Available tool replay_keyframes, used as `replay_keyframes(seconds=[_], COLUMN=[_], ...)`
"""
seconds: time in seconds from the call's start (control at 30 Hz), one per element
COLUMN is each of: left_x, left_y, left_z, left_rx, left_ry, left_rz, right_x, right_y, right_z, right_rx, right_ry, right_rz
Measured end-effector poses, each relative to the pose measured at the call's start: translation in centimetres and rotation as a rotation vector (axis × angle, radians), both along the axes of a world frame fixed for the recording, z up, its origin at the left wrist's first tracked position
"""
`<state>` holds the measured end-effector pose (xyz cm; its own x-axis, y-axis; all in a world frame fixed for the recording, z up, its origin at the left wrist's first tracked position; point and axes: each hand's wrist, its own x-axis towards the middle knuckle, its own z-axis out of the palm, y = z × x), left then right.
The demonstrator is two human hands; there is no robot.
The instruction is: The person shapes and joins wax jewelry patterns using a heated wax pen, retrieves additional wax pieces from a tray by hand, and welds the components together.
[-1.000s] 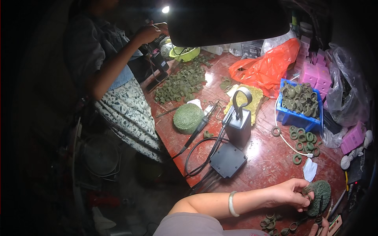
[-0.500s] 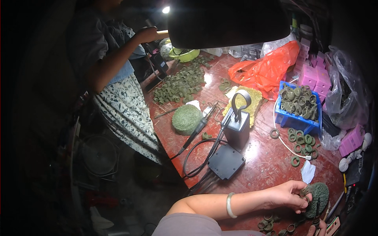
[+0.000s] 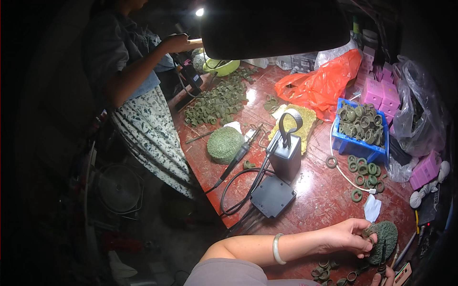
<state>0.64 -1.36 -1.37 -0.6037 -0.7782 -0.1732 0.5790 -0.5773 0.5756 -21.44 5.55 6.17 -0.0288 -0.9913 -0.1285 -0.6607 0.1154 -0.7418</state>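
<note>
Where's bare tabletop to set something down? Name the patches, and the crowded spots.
Bare red tabletop shows between the black box, left forearm and white cable plug. A smaller patch lies between the ring pile and red bag. It's crowded around the left hand and right hand, with a green pad and loose rings, and around the blue basket.

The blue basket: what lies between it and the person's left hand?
Between the basket and left hand, the head view shows green rings, a white cable and white paper.

No readable lettering, labels, brands, numbers or signs on anything in view.
</note>
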Motion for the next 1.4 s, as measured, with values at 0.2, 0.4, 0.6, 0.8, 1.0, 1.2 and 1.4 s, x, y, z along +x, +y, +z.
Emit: replay_keyframes(seconds=[0.2,0.4,0.6,0.8,1.0,1.2,1.4], left_x=[0.1,0.1,-0.1,-0.1,0.0,0.0,0.0], left_y=[0.0,0.0,0.0,0.1,0.1,0.1,0.2], left_z=[0.0,0.1,-0.2,-0.2,-0.1,-0.2,0.1], left_rx=[-0.013,-0.010,-0.010,-0.018,-0.001,0.001,-0.002], left_ry=[-0.004,-0.014,-0.003,0.000,-0.006,0.003,0.000], left_rz=[-0.004,0.000,0.001,0.004,-0.001,0.012,0.007], right_x=[0.1,0.2,0.2,0.4,0.1,-0.1,-0.4], right_y=[0.0,-0.1,-0.1,0.0,0.0,0.1,0.1], right_z=[0.1,0.3,0.3,0.6,0.3,-0.1,-0.5], right_rx=[0.010,0.035,0.049,0.030,0.025,0.045,-0.019], right_ry=[-0.025,-0.026,-0.028,-0.013,-0.019,-0.043,-0.029], right_rz=[-0.013,-0.021,-0.024,-0.023,0.002,-0.019,0.048])
